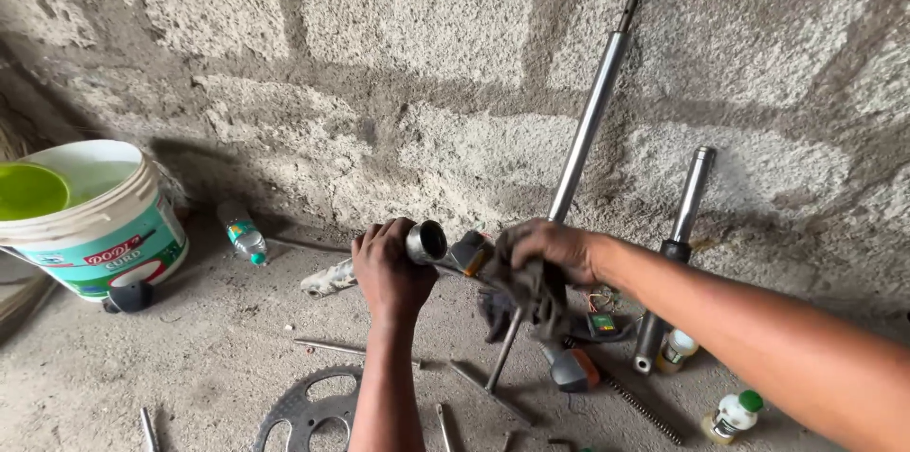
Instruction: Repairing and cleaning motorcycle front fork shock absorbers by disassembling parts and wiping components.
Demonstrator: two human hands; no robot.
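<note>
The metal tube (426, 242) sits gripped in the left hand (390, 272). The right hand (555, 253) squeezes a dirty rag (526, 296) beside it, wiping; next, turn the tube.
</note>
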